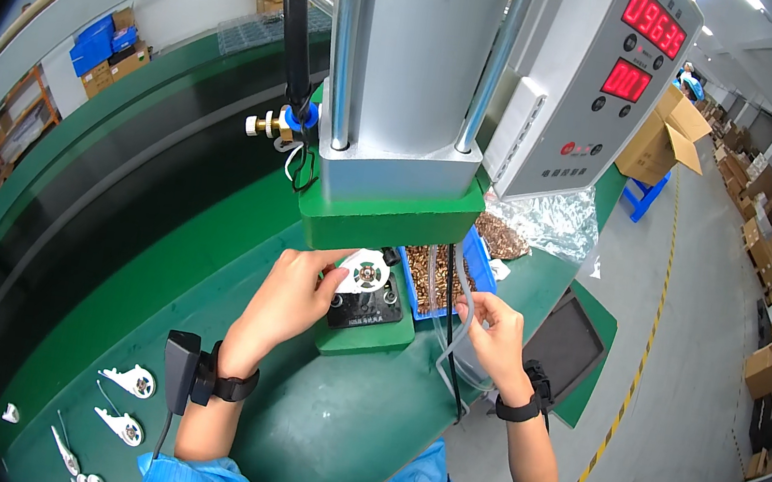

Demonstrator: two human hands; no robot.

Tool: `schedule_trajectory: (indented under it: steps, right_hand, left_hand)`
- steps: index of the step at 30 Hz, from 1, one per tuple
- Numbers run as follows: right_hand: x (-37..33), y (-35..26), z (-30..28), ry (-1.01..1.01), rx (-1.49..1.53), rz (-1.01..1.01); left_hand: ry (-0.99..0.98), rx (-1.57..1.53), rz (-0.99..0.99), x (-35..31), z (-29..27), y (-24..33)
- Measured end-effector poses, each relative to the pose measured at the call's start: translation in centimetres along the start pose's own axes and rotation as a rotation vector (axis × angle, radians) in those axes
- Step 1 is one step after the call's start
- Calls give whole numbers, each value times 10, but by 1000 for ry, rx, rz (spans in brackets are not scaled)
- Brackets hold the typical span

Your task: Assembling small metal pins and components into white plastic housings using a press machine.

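My left hand (293, 295) pinches a white round plastic part (365, 272) by its edge, thumb on top. The part has a metal-coloured centre and sits over a black fixture plate (367, 309) on the green base of a press (394, 218). Beside the right rim of a blue bin (477, 253) is my right hand (495, 333), thumb and forefinger closed together. Whatever they hold is too small to make out. Small brass-coloured pieces (418, 270) fill the bin, and clear tubes and a black cable run in front of it.
Several similar white parts (131, 381) lie on the green table at lower left. A control box (600, 94) with red displays stands right of the press. A clear plastic bag (554, 226) lies behind the bin. A conveyor (146, 175) curves along the left, and a dark tray (567, 348) sits at right.
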State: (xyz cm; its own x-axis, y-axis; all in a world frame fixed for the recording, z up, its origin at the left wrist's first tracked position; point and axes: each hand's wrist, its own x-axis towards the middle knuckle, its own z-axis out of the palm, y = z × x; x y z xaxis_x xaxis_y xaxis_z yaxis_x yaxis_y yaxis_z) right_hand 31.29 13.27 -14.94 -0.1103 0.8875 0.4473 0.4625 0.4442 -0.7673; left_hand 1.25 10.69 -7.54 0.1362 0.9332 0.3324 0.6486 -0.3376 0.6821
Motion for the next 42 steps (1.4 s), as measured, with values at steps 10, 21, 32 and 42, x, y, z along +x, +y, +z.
schedule_trajectory:
  steps: [10, 21, 32, 42]
  right_hand:
    - [-4, 2, 4, 126, 302, 10]
    - [-16, 53, 40, 170, 179, 5]
    - [-11, -4, -8, 9, 482, 66]
    - [24, -24, 8, -230, 516, 4]
  left_hand:
    - [110, -162, -293, -12, 18, -4]
    - [282, -475, -302, -30, 36, -17]
    - [220, -391, -288, -31, 36, -28]
    - [248, -449, -339, -26, 36, -18]
